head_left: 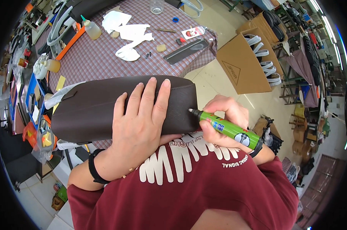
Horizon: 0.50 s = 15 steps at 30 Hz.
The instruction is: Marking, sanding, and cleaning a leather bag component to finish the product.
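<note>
Where a cardboard box (232,78) stands, upper right: pale straps (270,71) inside
Green-tipped bottle (92,29), upper left: yellowish liquid (94,33)
Left hand (139,113): unclenched, flat atop brown stitched piece (93,109), centre-left
Right hand (223,117): grasping green marker (229,129), centre-right

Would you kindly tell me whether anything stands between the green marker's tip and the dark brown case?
Nothing visible does: the right hand holds the green marker with its tip at the bare right end of the dark brown case, and the left hand lies farther left.
</note>
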Tool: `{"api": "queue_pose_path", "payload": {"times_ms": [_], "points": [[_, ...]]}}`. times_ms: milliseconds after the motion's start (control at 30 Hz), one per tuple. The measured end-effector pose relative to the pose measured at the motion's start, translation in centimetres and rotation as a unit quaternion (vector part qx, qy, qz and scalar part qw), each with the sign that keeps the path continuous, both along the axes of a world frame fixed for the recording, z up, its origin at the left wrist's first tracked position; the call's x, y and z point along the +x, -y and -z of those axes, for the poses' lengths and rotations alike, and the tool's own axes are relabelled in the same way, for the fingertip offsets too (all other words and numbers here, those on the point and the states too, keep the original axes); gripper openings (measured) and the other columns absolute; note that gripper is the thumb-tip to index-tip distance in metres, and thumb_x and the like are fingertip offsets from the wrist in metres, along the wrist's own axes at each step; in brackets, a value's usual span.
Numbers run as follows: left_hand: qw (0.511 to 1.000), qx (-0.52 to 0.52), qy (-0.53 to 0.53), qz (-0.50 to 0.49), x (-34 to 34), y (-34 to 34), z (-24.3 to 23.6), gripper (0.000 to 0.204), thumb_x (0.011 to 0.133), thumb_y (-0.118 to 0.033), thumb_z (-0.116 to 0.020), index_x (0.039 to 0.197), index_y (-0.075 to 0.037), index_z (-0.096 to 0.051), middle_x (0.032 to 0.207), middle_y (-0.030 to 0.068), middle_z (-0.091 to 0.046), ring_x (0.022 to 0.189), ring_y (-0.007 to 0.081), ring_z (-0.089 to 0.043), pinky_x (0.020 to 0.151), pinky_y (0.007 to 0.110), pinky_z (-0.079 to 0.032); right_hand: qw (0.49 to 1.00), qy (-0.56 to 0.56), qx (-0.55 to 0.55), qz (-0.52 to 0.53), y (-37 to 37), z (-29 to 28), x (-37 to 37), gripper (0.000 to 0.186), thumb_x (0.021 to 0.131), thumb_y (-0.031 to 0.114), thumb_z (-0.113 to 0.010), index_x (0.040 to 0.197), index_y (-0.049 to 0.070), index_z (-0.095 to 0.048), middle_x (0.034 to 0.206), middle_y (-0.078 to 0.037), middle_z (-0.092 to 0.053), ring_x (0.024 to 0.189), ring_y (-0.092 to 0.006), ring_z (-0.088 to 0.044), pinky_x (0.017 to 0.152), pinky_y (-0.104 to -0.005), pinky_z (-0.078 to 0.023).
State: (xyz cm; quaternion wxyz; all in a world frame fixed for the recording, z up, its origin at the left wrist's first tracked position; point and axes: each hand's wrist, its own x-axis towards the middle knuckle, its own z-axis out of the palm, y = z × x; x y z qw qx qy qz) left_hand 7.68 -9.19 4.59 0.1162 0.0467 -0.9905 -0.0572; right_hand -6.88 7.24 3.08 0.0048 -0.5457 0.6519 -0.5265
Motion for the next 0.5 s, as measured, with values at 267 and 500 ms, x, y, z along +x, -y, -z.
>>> {"api": "queue_pose_path", "payload": {"times_ms": [267,500], "points": [[1.0,-0.001,0.0,0.002,-0.14,0.2,0.05,0.104,0.059,-0.058,-0.073,0.138,0.001,-0.04,0.131,0.0175,-0.051,0.114,0.0325,-0.053,0.094,0.046,-0.04,1.0,-0.014,-0.003,-0.011,0.52,-0.12,-0.27,0.024,0.067,0.006,-0.076,0.085,0.003,-0.06,0.065,-0.005,-0.059,0.051,-0.0146,-0.057,0.047,-0.0258,-0.044],[1.0,0.003,-0.006,0.002,-0.21,0.54,0.17,0.104,0.059,-0.056,-0.073,0.138,0.001,-0.04,0.131,0.0174,-0.051,0.114,0.0324,-0.053,0.094,0.045,-0.04,1.0,-0.016,0.001,0.007,0.82,-0.34,-0.33,0.024,0.068,0.006,-0.076,0.085,0.003,-0.06,0.065,-0.005,-0.06,0.052,-0.0159,-0.058,0.047,-0.0266,-0.045]]}}
